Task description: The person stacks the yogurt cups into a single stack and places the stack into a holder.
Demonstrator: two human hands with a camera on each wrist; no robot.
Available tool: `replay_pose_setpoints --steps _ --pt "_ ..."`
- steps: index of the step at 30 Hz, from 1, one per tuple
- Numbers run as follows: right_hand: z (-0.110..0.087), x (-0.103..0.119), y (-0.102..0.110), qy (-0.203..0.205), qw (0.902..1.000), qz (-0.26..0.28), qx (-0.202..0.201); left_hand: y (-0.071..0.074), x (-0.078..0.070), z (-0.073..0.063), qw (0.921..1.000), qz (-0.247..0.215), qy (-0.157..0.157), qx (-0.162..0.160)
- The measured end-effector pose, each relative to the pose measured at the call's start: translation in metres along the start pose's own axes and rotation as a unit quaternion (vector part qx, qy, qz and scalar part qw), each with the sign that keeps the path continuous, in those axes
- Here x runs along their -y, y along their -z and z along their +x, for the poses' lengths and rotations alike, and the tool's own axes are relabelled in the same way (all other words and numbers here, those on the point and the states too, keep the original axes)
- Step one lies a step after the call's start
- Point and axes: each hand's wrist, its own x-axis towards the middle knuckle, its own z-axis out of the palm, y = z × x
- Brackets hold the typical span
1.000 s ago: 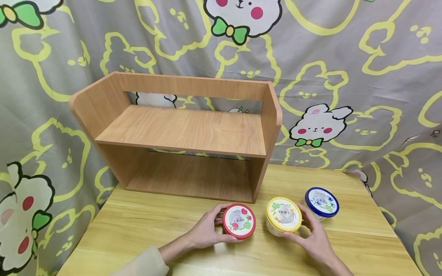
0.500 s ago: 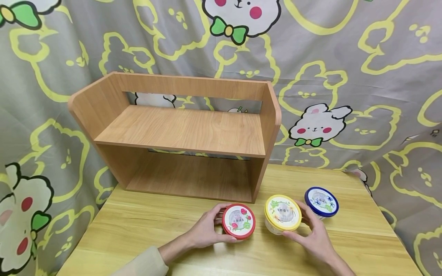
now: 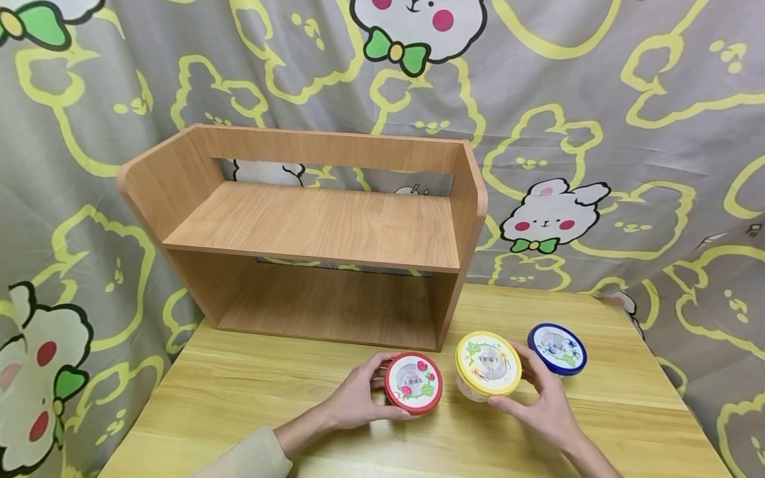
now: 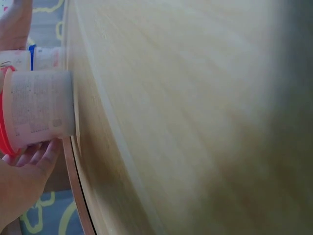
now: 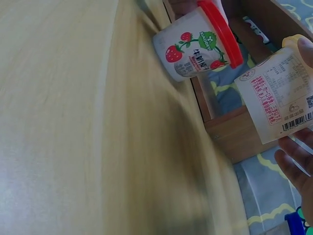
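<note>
My left hand (image 3: 355, 398) grips a tub with a red lid (image 3: 414, 383) from its left side; strawberries are printed on its wall, and in the left wrist view the tub's base (image 4: 66, 105) meets the tabletop. To its right, my right hand (image 3: 550, 408) holds a tub with a yellow lid (image 3: 489, 365), thumb in front and fingers behind. In the right wrist view this yellow-lidded tub (image 5: 279, 93) is raised, its base apart from the table. A third tub with a blue lid (image 3: 557, 348) stands behind my right hand, partly hidden by it.
A two-level wooden shelf (image 3: 317, 222) stands at the back of the table, behind the red-lidded tub. The wooden tabletop (image 3: 621, 398) extends to the right of the shelf. A grey patterned curtain (image 3: 645, 146) hangs behind and at both sides.
My right hand has moved the yellow-lidded tub slightly left and away from me. My left hand and the red-lidded tub stay in place, as does the blue-lidded tub.
</note>
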Motion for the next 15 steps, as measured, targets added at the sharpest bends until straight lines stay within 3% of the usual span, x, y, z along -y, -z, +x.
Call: replay_pose_setpoints --steps 15 --pt "0.013 0.014 0.002 0.028 0.9994 0.019 0.002 -0.001 0.002 0.0 1.0 0.004 0.002 -0.004"
